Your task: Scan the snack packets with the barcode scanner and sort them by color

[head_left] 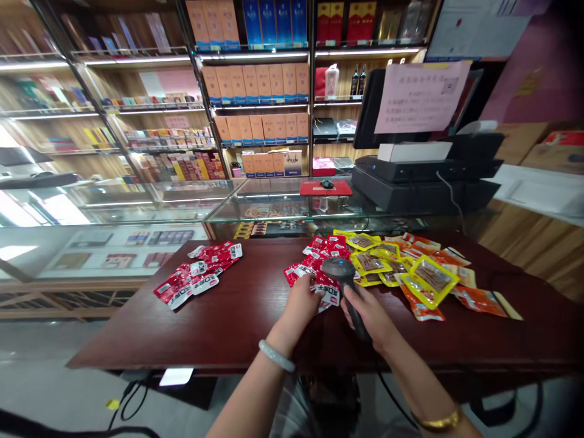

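Note:
My right hand (370, 313) is wrapped round the grip of a dark barcode scanner (338, 269), its head over a pile of red-and-white snack packets (328, 244). With fingers bent together, my left hand (301, 299) pinches the edge of a red-and-white snack packet (329, 294) at the near side of that pile. The scanner head hides part of the packets. A second group of red-and-white packets (201, 274) lies to the left. Right of the scanner are yellow packets with clear windows (431, 281) and orange packets (483, 301), heaped together.
The dark red wooden table (255, 316) carries all the packets. Behind it stands a glass display counter (269, 210) with a mouse (326, 184) on a red mat. A monitor (371, 109) with a paper sheet rises at right. A cable hangs below the scanner.

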`<state>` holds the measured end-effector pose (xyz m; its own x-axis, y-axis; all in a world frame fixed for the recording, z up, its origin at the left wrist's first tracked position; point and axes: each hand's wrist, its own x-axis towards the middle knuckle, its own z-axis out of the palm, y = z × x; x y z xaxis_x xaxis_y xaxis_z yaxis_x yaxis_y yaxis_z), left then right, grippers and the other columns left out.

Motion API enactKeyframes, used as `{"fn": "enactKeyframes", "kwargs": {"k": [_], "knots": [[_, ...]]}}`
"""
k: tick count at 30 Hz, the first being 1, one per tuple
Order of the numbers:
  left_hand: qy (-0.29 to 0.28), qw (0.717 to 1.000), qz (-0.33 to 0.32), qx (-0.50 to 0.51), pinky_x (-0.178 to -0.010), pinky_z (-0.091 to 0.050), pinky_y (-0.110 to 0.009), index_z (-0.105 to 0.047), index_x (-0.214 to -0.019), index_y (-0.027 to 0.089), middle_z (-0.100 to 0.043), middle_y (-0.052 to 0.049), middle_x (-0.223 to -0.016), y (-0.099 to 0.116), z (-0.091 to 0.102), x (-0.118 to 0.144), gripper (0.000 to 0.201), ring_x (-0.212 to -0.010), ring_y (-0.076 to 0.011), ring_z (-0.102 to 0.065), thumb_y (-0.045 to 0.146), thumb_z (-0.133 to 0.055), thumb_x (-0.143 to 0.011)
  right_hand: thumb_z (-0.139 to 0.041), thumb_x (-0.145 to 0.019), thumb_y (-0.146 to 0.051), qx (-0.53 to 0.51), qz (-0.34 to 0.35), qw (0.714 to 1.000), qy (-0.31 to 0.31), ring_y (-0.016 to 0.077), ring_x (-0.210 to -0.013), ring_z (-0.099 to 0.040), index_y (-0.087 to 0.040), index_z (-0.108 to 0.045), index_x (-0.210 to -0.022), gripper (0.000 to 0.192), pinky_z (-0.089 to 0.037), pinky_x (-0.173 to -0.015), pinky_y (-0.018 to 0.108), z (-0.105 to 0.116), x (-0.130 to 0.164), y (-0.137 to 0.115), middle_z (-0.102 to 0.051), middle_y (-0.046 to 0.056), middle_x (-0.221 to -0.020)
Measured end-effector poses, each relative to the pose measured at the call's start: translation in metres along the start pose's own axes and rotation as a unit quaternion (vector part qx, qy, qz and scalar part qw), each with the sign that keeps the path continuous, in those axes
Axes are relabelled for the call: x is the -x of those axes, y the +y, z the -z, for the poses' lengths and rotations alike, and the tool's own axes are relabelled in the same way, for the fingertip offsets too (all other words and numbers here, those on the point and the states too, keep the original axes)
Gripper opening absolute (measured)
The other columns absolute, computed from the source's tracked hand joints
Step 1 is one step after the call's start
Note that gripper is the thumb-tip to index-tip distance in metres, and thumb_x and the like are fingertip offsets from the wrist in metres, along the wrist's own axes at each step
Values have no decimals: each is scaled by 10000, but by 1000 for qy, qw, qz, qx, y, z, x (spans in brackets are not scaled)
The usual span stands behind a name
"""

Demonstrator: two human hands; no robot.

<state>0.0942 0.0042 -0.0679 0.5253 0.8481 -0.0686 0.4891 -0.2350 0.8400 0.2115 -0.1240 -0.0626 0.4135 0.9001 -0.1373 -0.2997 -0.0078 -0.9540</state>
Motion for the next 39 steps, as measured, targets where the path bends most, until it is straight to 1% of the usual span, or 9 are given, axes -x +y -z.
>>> {"fn": "enactKeyframes", "kwargs": {"k": [8, 13, 18, 22, 25, 27, 30, 34, 39], "knots": [[-5, 997, -68, -48, -1018, -458, -364, -616, -1292, 193, -657, -129, -1286, -2, 6, 18, 536, -1187, -268, -607, 187, -735, -769, -710, -796, -631, 2, -32, 999, -11, 52, -424, -401, -215, -489, -825, 472, -306, -405, 165, -6, 5, 8, -486, -81, -564], [43, 993, -97, -61, -970, -486, -339, -661, -1233, 224, -695, -91, -1207, -17, 33, 21, 445, -1116, -245, -638, 236, -727, -793, -724, -794, -616, 3, -47, 998, -46, 58, -426, -404, -217, -488, -819, 464, -302, -403, 172, -20, 1, 12, -485, -77, -561], [181, 982, 4, -51, -887, -516, -296, -665, -1174, 211, -725, -69, -1104, -71, 116, 16, 313, -954, -181, -682, 265, -638, -867, -700, -802, -632, 41, -56, 991, -113, 64, -430, -419, -217, -500, -835, 462, -322, -395, 173, -60, -9, 20, -506, -73, -584], [332, 908, 142, -213, -1096, -400, -429, -599, -1298, 167, -636, -150, -1314, -120, 198, 25, 480, -1269, -296, -548, 415, -607, -888, -676, -801, -651, 58, -48, 980, -185, 64, -404, -406, -224, -474, -808, 472, -327, -379, 176, -108, -21, 29, -497, -87, -560], [351, 858, 255, -277, -1175, -271, -516, -453, -1467, 131, -439, -212, -1522, -147, 238, 35, 652, -1459, -368, -323, 506, -478, -935, -656, -812, -655, 69, -49, 969, -233, 60, -387, -399, -224, -472, -815, 468, -318, -370, 176, -142, -31, 34, -495, -92, -550], [314, 858, 288, -287, -1185, -199, -586, -403, -1519, 208, -357, -179, -1586, -159, 252, 38, 653, -1504, -394, -211, 538, -389, -956, -645, -830, -640, 74, -56, 961, -260, 59, -390, -406, -221, -480, -828, 450, -324, -374, 178, -159, -35, 38, -501, -89, -563], [248, 877, 270, -310, -1164, -122, -674, -432, -1497, 363, -342, -93, -1610, -166, 261, 42, 562, -1514, -407, -164, 534, -335, -971, -634, -851, -619, 79, -63, 953, -284, 58, -398, -413, -218, -488, -844, 426, -339, -385, 180, -176, -38, 42, -504, -87, -571], [183, 896, 223, -338, -1149, -141, -688, -497, -1451, 376, -386, -79, -1588, -160, 254, 51, 501, -1491, -394, -250, 466, -424, -964, -630, -853, -616, 80, -61, 952, -290, 62, -401, -414, -219, -490, -846, 422, -338, -384, 180, -185, -39, 47, -508, -85, -568], [171, 917, 115, -341, -1150, -300, -449, -594, -1367, 331, -603, -63, -1409, -141, 222, 67, 492, -1348, -286, -483, 357, -625, -876, -644, -827, -642, 83, -68, 953, -283, 62, -395, -418, -220, -485, -837, 452, -332, -380, 182, -185, -39, 46, -508, -87, -570]]}}
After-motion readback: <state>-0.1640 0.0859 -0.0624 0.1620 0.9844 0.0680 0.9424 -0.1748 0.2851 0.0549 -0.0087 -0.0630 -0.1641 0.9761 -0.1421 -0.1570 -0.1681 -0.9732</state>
